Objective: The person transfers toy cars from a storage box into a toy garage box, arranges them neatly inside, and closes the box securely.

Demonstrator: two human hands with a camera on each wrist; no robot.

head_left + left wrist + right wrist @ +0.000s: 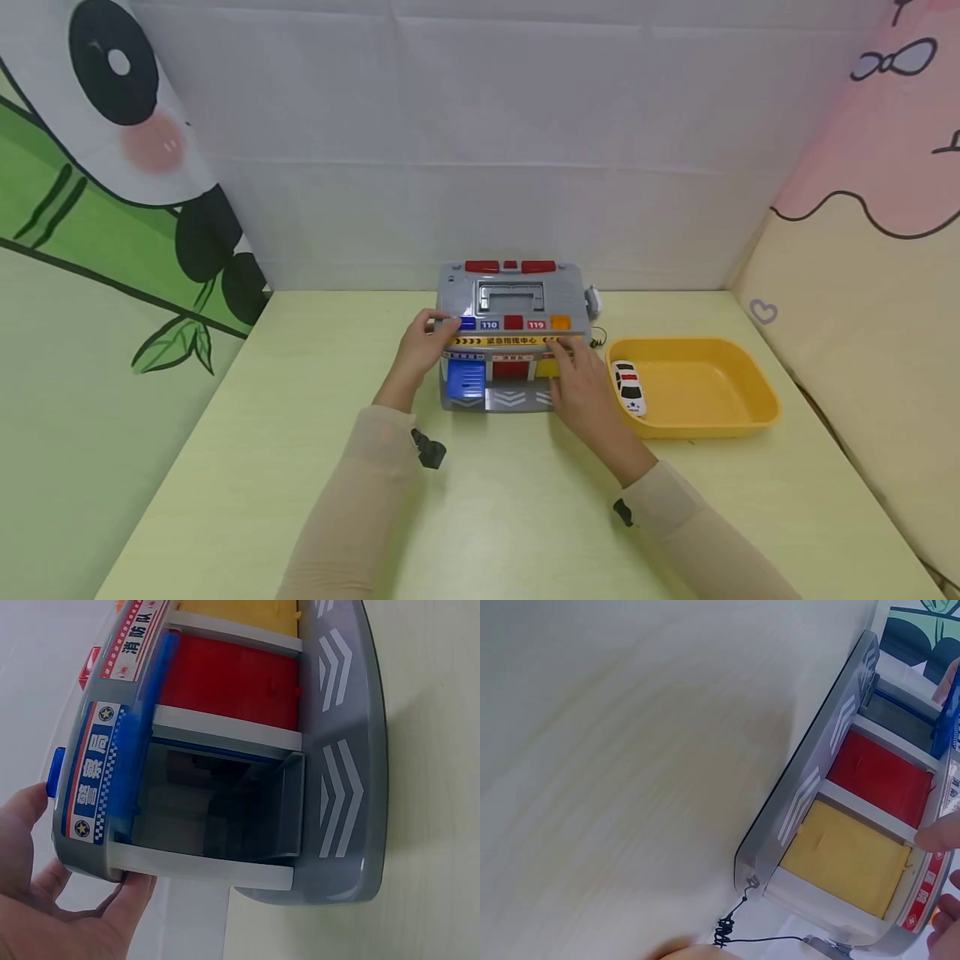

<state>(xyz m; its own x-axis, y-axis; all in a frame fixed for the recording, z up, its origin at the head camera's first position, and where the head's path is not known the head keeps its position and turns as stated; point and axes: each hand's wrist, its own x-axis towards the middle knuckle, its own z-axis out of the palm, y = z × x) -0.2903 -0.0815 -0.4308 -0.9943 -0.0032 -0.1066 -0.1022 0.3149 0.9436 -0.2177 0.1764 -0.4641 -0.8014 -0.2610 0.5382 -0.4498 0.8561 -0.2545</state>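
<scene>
A grey toy emergency station [459, 293] stands on the table with red, yellow and blue doors across its front. Its blue door [135, 765] is swung up, baring a dark bay, while the red door [881, 778] and yellow door [844, 855] are down. My left hand [422, 350] grips the station's left roof corner, one fingertip against the blue button [55, 772] and another digit under the roof edge. With its fingertips, my right hand [587, 400] touches the front right roof edge, above the yellow door.
Right of the station sits a yellow tray [705, 432] with a white toy police car [630, 388] at its left side. A grey piece [593, 302] hangs at the station's right on a coiled black cord [724, 930]. A pale cloth backdrop [480, 125] rises behind.
</scene>
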